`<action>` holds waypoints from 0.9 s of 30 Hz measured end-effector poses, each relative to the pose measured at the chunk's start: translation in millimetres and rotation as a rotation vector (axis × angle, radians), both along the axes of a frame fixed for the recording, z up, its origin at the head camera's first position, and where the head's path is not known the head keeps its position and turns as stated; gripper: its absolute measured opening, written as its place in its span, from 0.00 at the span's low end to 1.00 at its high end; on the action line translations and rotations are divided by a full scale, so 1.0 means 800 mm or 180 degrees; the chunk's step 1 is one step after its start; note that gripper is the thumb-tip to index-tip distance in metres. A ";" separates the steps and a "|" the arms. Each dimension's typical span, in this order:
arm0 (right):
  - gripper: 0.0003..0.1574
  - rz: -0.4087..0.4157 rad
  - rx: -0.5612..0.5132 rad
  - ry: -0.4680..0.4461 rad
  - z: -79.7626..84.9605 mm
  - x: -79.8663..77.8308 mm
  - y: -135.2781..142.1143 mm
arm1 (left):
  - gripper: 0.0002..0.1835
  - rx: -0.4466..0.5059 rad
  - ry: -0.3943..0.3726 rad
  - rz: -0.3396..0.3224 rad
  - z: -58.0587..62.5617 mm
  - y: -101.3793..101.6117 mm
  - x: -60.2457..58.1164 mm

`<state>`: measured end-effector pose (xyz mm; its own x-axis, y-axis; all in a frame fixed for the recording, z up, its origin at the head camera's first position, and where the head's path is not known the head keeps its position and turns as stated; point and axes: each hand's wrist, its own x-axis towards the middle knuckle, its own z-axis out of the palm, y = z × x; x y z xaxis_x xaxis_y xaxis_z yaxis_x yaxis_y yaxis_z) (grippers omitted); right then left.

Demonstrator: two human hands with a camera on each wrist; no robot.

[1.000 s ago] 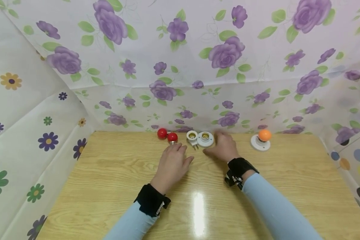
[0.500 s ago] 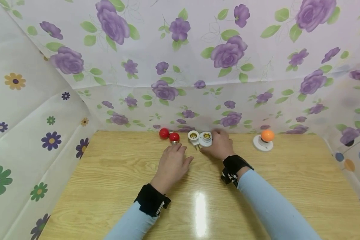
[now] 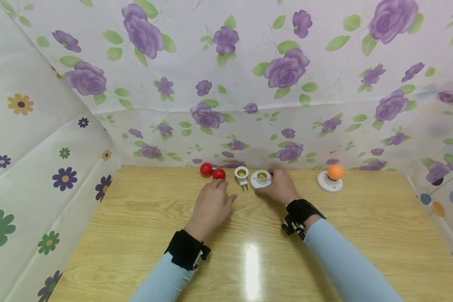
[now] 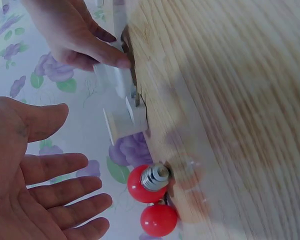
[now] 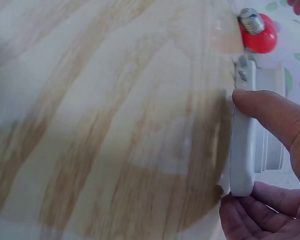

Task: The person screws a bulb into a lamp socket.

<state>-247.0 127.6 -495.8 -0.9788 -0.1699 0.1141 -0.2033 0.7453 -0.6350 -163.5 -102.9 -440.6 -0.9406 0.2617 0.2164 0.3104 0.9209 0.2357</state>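
Observation:
My right hand [image 3: 281, 186] grips a round white lamp holder [image 5: 243, 150] by its flat base, thumb on one side and fingers on the other, as the right wrist view shows. The holder's brass-threaded socket faces up. Just left of it lies a white plug-in lamp socket [image 3: 241, 173], its two metal prongs pointing toward me. Two red bulbs [image 4: 145, 186] with silver screw bases lie close together by the wall. My left hand [image 3: 210, 207] hovers on the near side of those bulbs, fingers extended and spread, with nothing in it.
An orange bulb [image 3: 335, 172] stands in another round white holder [image 3: 324, 186] farther right. Behind everything, a flower-printed sheet [image 3: 245, 126] rises along the back edge of the wood-grain table [image 3: 154, 235].
My right hand has closed on the round lamp holder and shifted it slightly right and toward me, leaving a gap beside the plug-in socket. My left hand has drifted slightly left.

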 end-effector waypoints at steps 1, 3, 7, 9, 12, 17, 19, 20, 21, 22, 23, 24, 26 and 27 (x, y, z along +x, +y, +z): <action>0.44 0.0010 -0.0083 -0.0025 0.002 0.001 0.003 | 0.26 0.0032 0.0015 0.0009 0.000 -0.001 -0.001; 0.44 0.0031 -0.0161 -0.0053 0.005 0.005 0.009 | 0.26 0.0080 0.0038 0.0020 0.000 -0.004 -0.003; 0.44 0.0131 -0.0236 -0.0100 0.011 0.013 0.021 | 0.24 0.0142 0.0107 0.0030 -0.001 -0.009 -0.007; 0.45 0.0178 -0.0271 -0.0110 0.015 0.018 0.026 | 0.22 0.0192 0.0125 0.0031 -0.001 -0.011 -0.010; 0.47 0.0200 -0.0337 -0.0163 0.023 0.028 0.032 | 0.21 0.0211 0.0102 0.0077 -0.001 -0.014 -0.014; 0.51 0.0251 -0.0444 -0.0162 0.035 0.047 0.038 | 0.22 0.0128 0.0041 0.0183 -0.007 -0.019 -0.023; 0.53 0.0270 -0.0521 -0.0142 0.040 0.056 0.041 | 0.24 0.0078 0.0084 0.0186 -0.010 -0.021 -0.027; 0.54 0.0278 -0.0553 -0.0132 0.043 0.061 0.042 | 0.25 0.0051 0.0122 0.0186 -0.012 -0.021 -0.029; 0.54 0.0278 -0.0584 -0.0123 0.046 0.066 0.044 | 0.27 0.0023 0.0168 0.0183 -0.014 -0.022 -0.032; 0.54 0.0268 -0.0618 -0.0113 0.048 0.070 0.045 | 0.29 0.0011 0.0207 0.0180 -0.015 -0.023 -0.034; 0.54 0.0267 -0.0653 -0.0114 0.050 0.075 0.046 | 0.31 0.0009 0.0240 0.0177 -0.016 -0.023 -0.036; 0.54 0.0264 -0.0669 -0.0108 0.052 0.079 0.047 | 0.33 -0.0006 0.0259 0.0185 -0.017 -0.024 -0.039; 0.55 0.0258 -0.0687 -0.0099 0.054 0.086 0.049 | 0.35 -0.0001 0.0279 0.0205 -0.017 -0.023 -0.042; 0.55 0.0253 -0.0705 -0.0095 0.055 0.088 0.050 | 0.36 -0.0002 0.0258 0.0221 -0.016 -0.022 -0.044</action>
